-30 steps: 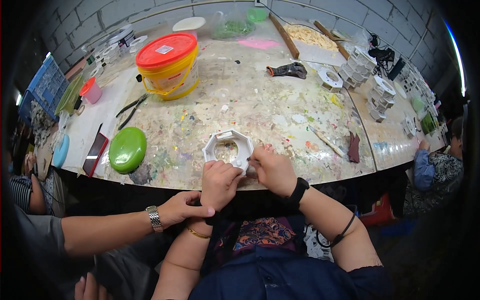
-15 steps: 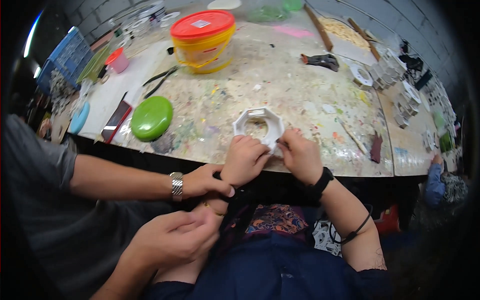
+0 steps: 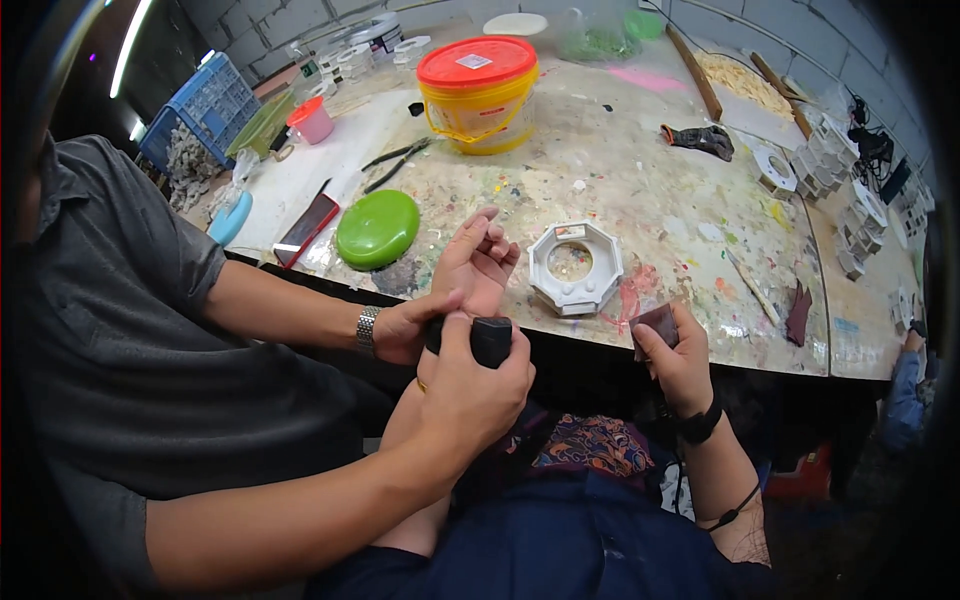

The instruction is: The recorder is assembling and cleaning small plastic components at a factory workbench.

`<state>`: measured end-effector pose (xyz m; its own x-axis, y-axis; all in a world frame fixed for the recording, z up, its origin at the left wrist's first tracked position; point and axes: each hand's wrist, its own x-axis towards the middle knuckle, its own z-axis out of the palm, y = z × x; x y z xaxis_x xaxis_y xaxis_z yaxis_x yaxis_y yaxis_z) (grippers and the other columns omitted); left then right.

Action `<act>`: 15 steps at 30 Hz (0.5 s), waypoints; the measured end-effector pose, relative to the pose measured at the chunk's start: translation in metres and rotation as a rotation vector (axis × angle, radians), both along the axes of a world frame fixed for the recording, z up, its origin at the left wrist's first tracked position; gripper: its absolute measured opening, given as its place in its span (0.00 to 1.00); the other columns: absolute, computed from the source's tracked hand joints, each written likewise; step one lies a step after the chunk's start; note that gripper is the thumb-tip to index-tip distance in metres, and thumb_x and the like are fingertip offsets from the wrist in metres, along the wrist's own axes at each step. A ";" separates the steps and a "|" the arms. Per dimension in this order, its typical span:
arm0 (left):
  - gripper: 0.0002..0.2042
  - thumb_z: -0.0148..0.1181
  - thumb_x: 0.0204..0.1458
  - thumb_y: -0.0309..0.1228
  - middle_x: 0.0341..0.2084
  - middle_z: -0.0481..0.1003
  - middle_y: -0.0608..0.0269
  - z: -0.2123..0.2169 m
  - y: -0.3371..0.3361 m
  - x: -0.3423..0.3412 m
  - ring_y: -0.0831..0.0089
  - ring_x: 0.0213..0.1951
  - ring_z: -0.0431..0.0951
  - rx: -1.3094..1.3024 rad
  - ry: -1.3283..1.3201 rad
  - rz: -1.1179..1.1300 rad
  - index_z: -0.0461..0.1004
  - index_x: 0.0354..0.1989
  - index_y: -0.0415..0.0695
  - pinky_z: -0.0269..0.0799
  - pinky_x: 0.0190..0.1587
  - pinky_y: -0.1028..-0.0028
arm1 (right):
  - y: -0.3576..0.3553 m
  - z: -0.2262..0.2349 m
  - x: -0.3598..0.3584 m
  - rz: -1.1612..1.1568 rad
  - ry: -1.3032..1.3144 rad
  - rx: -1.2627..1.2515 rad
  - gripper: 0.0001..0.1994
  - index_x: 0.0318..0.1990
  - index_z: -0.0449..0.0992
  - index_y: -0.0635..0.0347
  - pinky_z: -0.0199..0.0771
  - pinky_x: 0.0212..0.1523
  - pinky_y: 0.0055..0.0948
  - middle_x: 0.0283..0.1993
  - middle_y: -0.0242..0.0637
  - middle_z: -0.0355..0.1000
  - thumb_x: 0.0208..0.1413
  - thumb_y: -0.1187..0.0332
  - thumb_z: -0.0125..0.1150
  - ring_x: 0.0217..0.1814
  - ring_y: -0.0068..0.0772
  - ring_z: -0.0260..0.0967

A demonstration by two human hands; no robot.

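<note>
My left hand (image 3: 474, 266) is turned palm up at the table's front edge, its fingers loosely curled and apart, with nothing in it. A co-worker's two hands (image 3: 470, 395) are at my left wrist, handling a black block-shaped device (image 3: 491, 343) strapped there. My right hand (image 3: 686, 368) pinches a small, dark brown piece of sandpaper (image 3: 655, 326) between thumb and fingers, just off the table edge. Between my hands a white octagonal frame (image 3: 577, 298) with a round opening lies on the table, untouched.
The paint-stained table (image 3: 640, 190) holds a green round lid (image 3: 377, 230), a red-edged phone (image 3: 307, 230), black pliers (image 3: 396, 162), a yellow bucket (image 3: 478, 110) and a black glove (image 3: 698, 141). More white frames (image 3: 825, 158) stand right. The co-worker's body crowds my left side.
My left hand has let go of the white frame and turned palm up. My right hand has drawn back from it with the sandpaper. The co-worker's nearer hand has moved onto the wrist device.
</note>
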<state>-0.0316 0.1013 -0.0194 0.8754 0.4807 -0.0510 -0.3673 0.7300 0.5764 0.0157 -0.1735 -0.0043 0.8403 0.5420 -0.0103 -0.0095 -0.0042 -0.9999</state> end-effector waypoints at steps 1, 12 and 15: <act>0.11 0.57 0.57 0.29 0.26 0.72 0.68 0.003 0.003 0.000 0.78 0.26 0.68 -0.059 -0.010 0.001 0.72 0.48 0.42 0.70 0.44 0.70 | -0.001 -0.001 -0.002 -0.007 0.032 -0.047 0.04 0.33 0.70 0.61 0.56 0.20 0.16 0.22 0.25 0.68 0.56 0.73 0.59 0.19 0.11 0.58; 0.09 0.55 0.58 0.27 0.27 0.72 0.69 0.030 0.014 -0.002 0.79 0.26 0.67 -0.142 -0.159 0.057 0.72 0.46 0.45 0.70 0.43 0.71 | -0.009 -0.001 -0.014 0.067 0.052 -0.008 0.05 0.33 0.71 0.61 0.56 0.19 0.15 0.23 0.26 0.69 0.55 0.72 0.60 0.19 0.11 0.60; 0.09 0.55 0.58 0.27 0.26 0.71 0.70 0.033 0.019 0.000 0.80 0.26 0.67 -0.124 -0.216 0.039 0.72 0.46 0.45 0.70 0.43 0.72 | -0.007 0.001 -0.018 0.086 0.057 -0.002 0.05 0.34 0.71 0.61 0.58 0.21 0.14 0.23 0.26 0.69 0.55 0.72 0.61 0.20 0.11 0.61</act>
<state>-0.0316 0.1203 0.0134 0.8534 0.5160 0.0741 -0.5013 0.7733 0.3882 -0.0027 -0.1805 -0.0036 0.7886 0.6121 -0.0581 -0.0663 -0.0092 -0.9978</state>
